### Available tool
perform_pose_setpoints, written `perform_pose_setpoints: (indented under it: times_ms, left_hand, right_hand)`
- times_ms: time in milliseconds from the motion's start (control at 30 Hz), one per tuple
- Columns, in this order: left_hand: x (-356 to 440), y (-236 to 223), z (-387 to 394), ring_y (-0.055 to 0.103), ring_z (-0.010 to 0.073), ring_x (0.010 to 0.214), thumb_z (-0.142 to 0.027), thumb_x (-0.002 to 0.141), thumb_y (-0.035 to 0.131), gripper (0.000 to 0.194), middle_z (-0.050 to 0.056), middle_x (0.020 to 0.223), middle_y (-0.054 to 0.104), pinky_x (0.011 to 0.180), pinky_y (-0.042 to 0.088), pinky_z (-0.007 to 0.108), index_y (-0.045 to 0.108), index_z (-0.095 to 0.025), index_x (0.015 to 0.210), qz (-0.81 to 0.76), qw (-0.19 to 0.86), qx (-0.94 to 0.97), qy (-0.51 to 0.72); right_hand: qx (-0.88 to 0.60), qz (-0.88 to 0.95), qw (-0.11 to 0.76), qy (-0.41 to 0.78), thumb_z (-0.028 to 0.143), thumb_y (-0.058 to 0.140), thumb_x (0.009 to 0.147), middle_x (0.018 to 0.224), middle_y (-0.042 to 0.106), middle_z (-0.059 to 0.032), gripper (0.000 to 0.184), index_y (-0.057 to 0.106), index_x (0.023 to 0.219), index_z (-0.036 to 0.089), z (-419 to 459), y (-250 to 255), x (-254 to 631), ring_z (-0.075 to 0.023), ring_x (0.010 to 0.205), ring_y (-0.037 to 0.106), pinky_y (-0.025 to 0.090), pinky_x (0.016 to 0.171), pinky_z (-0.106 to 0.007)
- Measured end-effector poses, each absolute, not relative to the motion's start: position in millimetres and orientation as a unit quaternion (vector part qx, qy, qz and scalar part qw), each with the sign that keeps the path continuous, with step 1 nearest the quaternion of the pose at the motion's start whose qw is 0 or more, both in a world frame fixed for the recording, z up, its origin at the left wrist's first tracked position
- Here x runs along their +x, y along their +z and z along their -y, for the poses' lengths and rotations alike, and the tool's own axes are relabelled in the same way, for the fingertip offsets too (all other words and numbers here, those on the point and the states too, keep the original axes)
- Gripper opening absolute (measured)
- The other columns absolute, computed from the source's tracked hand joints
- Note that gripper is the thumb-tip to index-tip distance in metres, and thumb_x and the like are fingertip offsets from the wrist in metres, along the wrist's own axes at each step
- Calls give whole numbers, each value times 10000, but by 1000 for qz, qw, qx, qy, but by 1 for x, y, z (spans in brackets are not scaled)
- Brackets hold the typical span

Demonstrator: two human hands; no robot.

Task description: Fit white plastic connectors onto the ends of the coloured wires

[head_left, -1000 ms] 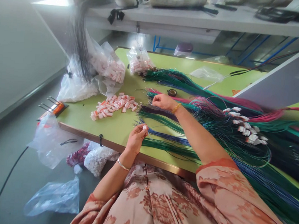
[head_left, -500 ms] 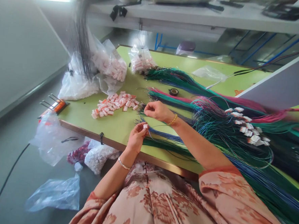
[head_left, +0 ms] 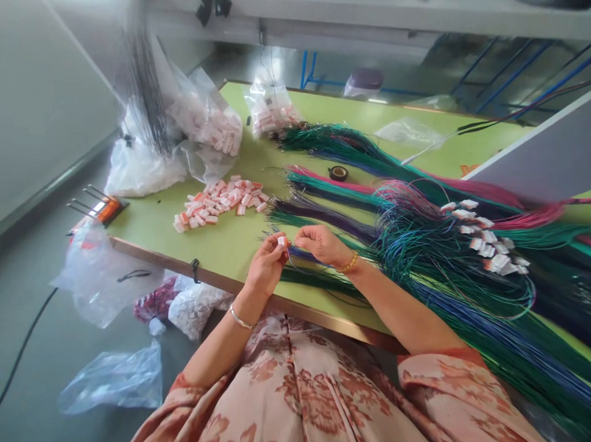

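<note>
Left hand (head_left: 265,266) pinches a small white-and-orange connector (head_left: 281,241) above the near edge of the green worktop (head_left: 142,224).
Right hand (head_left: 324,245) is just beside the connector, thumb and finger pressed together; whether they pinch a wire is too small to tell. Past the left hand lies a loose pile of similar connectors (head_left: 221,204), while bundles of green, blue and pink wires (head_left: 408,231) stretch away to the right, with black tape (head_left: 338,173) between 2 bundles.

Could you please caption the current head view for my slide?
Left hand holds small connector, right hand beside it, over wires.
</note>
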State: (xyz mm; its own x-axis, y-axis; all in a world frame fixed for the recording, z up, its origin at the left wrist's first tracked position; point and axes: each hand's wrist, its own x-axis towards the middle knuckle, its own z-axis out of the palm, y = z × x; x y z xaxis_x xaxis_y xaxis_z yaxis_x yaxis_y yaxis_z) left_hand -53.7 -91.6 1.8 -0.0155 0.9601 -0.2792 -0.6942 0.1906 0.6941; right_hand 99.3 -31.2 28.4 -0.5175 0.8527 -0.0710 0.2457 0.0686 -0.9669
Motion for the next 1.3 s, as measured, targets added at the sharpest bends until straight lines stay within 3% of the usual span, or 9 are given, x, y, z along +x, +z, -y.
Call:
perform_pose_setpoints:
  times_ms: [400,800,967,1300]
  left_hand:
    - [-53,4,94,570,90,739,-150,696,769,291,10,858,623,714,460,228,661,-192,964,-368,694,164,596]
    - [-48,4,99,582,81,724,-266,611,865,366,14,848,673,697,464,207,695,-178,923,-411,632,212,622]
    - [-42,6,99,592,82,735,-319,621,862,352,3,796,663,728,475,215,693,-166,890,-448,568,233,650]
    - [-46,9,93,589,71,689,-275,604,867,361,1,788,661,705,472,214,681,-156,889,-437,608,207,630]
  right_hand:
    - [-422,699,271,510,422,504,739,572,431,45,272,523,638,170,37,24,98,-84,555,355,271,530,-223]
    - [-443,717,286,456,419,493,773,553,440,41,282,533,645,171,45,21,93,-90,543,353,270,524,-234]
    - [-446,731,310,413,381,498,803,592,507,19,255,535,673,166,49,20,87,-94,555,386,296,539,-235]
    - [-421,789,298,333,265,524,826,584,519,21,140,555,729,170,50,21,92,-90,522,380,288,550,-230]
